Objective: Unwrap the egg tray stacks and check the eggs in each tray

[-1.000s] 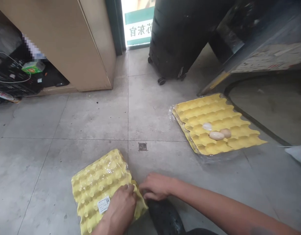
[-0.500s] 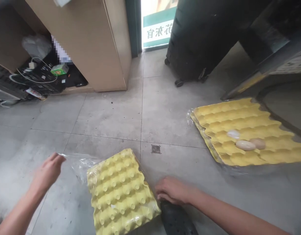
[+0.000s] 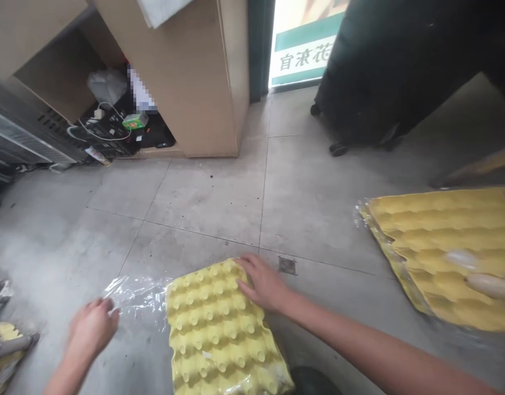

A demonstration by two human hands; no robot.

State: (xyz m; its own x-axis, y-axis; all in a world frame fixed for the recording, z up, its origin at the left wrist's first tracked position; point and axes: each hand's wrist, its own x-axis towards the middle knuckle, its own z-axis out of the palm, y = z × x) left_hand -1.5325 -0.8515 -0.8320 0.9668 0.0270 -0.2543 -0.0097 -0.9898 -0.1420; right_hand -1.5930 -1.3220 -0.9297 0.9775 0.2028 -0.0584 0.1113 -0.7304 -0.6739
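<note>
A stack of yellow egg trays point(image 3: 223, 329) lies on the grey tiled floor in front of me, partly out of its clear plastic wrap point(image 3: 132, 299). My left hand point(image 3: 91, 329) pinches the loose wrap at the stack's left side. My right hand point(image 3: 262, 282) rests with its fingers spread on the stack's far right corner. A second yellow egg tray point(image 3: 433, 230) lies at the right on plastic film, with two or three eggs point(image 3: 488, 284) on it, blurred.
A tan cabinet point(image 3: 203, 77) stands at the back, with cables and small items in its open bottom. A black wheeled case point(image 3: 371, 71) stands by the doorway. A dark shoe point(image 3: 313, 381) shows at the bottom edge. Yellow scraps point(image 3: 5, 343) lie at the far left.
The left hand pulled the plastic wrap off to the left, baring the trays. The right hand moved from the stack's near right edge up to its far corner. The view shifted left.
</note>
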